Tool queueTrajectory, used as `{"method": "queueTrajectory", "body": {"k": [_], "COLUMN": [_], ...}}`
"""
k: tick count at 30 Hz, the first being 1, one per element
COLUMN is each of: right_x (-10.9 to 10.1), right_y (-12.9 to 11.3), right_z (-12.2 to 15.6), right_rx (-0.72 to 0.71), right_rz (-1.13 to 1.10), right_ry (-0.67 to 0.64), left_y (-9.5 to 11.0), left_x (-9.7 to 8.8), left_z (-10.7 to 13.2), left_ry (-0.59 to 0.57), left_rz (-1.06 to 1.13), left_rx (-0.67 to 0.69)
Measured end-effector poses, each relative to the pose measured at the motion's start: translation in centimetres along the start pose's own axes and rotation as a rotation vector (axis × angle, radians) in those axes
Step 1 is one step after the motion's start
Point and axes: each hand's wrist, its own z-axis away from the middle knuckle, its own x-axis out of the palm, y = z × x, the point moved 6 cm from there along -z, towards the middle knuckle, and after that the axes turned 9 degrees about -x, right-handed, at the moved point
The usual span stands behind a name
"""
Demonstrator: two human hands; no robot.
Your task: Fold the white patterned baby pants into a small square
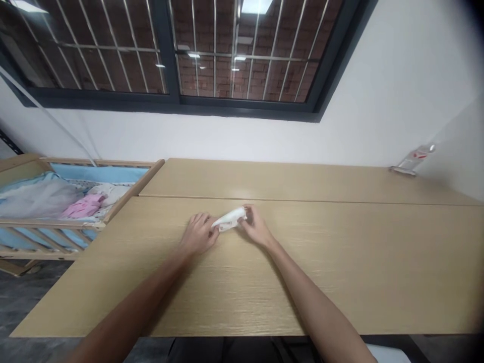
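A small white tube-shaped item [230, 220], perhaps a soft tube or a rolled packet, is held at a slant just over the wooden table [340, 262]. Its narrow left end is pinched by my left hand [199, 233], which rests low by the tabletop. At the raised right end, the thumb and fingers of my right hand [256, 225] close round it. Faint markings show along its lower side, too small to read. The fingers cover both of its ends.
A wooden crib [134, 189] with blue lining and a pink cloth [83, 205] stands at the table's left. A clear bottle-like object [416, 158] leans on the back right of the tabletop. Behind are a white wall and a barred window [242, 103].
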Motion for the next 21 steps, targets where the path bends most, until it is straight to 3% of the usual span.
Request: {"method": "queueTrajectory", "body": {"k": [5, 9, 13, 17, 21], "right_x": [-0.6, -0.3, 0.9, 2.2, 2.1], "right_y": [-0.2, 0.6, 1.7, 2.4, 1.4], "right_z": [-0.2, 0.4, 0.7, 0.4, 0.1], "right_rx": [0.196, 0.244, 0.18, 0.108, 0.027], "right_rz": [-0.284, -0.286, -0.217, -0.185, -0.021], "right_ry": [0.181, 0.181, 0.095, 0.027, -0.025], "left_y": [0.0, 0.6, 1.2, 1.7, 2.6], "left_x": [0.6, 1.7, 1.5, 1.5, 0.8], "left_z": [1.1, 2.1, 2.2, 2.1, 2.1], "left_ry": [-0.222, -0.353, -0.372, -0.37, -0.228], "left_rz": [0.441, 0.425, 0.157, 0.04, -0.091], "left_rx": [-0.294, -0.355, -0.291, -0.22, -0.054]}}
